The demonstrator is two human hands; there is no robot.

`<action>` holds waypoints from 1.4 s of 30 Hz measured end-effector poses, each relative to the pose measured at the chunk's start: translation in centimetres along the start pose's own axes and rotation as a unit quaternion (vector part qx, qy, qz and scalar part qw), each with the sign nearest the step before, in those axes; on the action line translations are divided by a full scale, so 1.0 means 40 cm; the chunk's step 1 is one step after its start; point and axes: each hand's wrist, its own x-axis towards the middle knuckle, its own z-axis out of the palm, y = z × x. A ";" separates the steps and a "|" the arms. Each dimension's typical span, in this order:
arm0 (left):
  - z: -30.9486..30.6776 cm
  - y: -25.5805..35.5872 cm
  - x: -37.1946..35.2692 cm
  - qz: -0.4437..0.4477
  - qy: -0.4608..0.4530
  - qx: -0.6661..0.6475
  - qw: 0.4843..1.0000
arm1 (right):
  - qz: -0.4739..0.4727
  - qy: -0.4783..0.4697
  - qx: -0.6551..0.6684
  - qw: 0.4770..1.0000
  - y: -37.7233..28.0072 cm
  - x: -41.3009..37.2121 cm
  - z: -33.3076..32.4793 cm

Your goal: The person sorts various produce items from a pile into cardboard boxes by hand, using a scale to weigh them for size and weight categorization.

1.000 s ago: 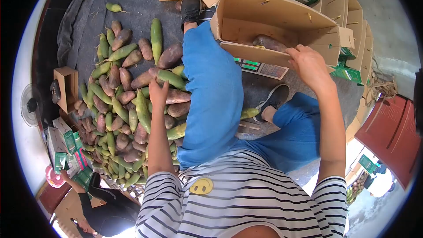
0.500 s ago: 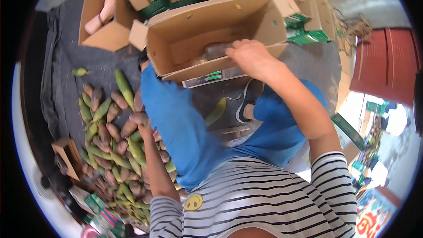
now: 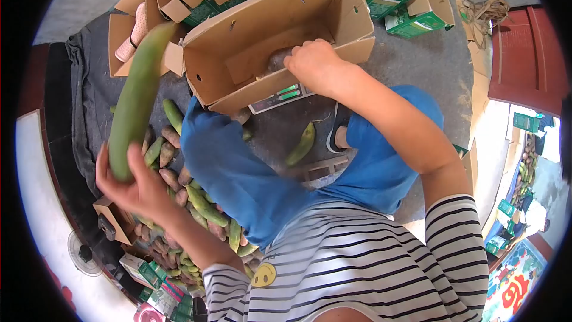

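One tapered green gourd (image 3: 137,102) at ten o'clock, left hand (image 3: 136,192) grasping its base, I judge stiff, best held there.

1. The left hand (image 3: 132,176) holds a long, tapering green vegetable (image 3: 140,98) by its blunt end.
2. The right hand (image 3: 317,67) reaches over the near wall of an open brown cardboard box (image 3: 235,100), beside a dark brown vegetable (image 3: 277,59).

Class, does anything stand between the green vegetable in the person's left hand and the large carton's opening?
Only the outturned flap and left wall of the large carton lie between them; the green vegetable, in the left hand, appears raised, so passing over looks possible. The right hand is farther right, over the opening.
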 end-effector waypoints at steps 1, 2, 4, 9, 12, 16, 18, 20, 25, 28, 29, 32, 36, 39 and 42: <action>0.052 0.019 0.006 -0.003 -0.033 -0.029 0.999 | -0.007 0.004 0.002 1.000 0.004 0.000 0.003; 0.105 0.024 0.007 -0.015 -0.079 -0.066 0.995 | -0.012 0.008 0.005 1.000 0.009 -0.001 0.005; 0.194 0.037 -0.011 -0.015 -0.147 -0.056 0.987 | 0.011 0.029 -0.002 1.000 0.011 0.004 0.002; 0.201 0.062 -0.059 0.125 -0.169 0.162 0.964 | -0.018 0.015 0.026 0.999 0.038 0.031 -0.018; 0.201 0.055 -0.104 0.108 -0.177 0.140 0.968 | -0.031 0.025 0.021 0.999 0.011 0.020 -0.011; 0.197 0.068 -0.195 0.029 -0.303 0.010 0.952 | -0.025 0.031 0.021 0.999 0.013 -0.003 -0.002; 0.225 0.034 -0.280 0.051 -0.505 0.064 0.859 | -0.049 0.023 0.019 0.998 0.025 -0.002 0.003; 0.268 -0.034 -0.369 0.036 -0.697 0.162 0.697 | -0.037 0.055 0.023 0.998 0.024 -0.001 -0.002; 0.410 -0.245 -0.644 -0.060 -0.760 0.269 0.588 | -0.029 0.045 0.025 0.998 0.030 0.012 -0.016; 0.430 -0.331 -0.791 -0.105 -0.776 0.268 0.562 | -0.031 0.046 0.022 0.998 0.015 0.008 -0.019; 0.426 -0.341 -0.834 -0.117 -0.781 0.257 0.556 | -0.025 0.084 0.028 0.996 0.015 0.007 -0.009; 0.407 -0.375 -0.954 -0.123 -0.761 0.244 0.588 | -0.001 0.025 0.042 0.999 0.008 0.010 -0.024; 0.420 -0.374 -0.919 -0.179 -0.749 0.194 0.607 | 0.005 -0.012 0.048 0.999 0.014 0.020 -0.034; 0.422 -0.260 -0.778 -0.188 -0.804 0.107 0.554 | 0.003 -0.038 0.051 0.998 0.020 0.015 -0.052; 0.337 -0.112 -0.653 -0.116 -0.721 0.018 0.682 | 0.000 -0.059 0.058 0.997 0.026 0.023 -0.062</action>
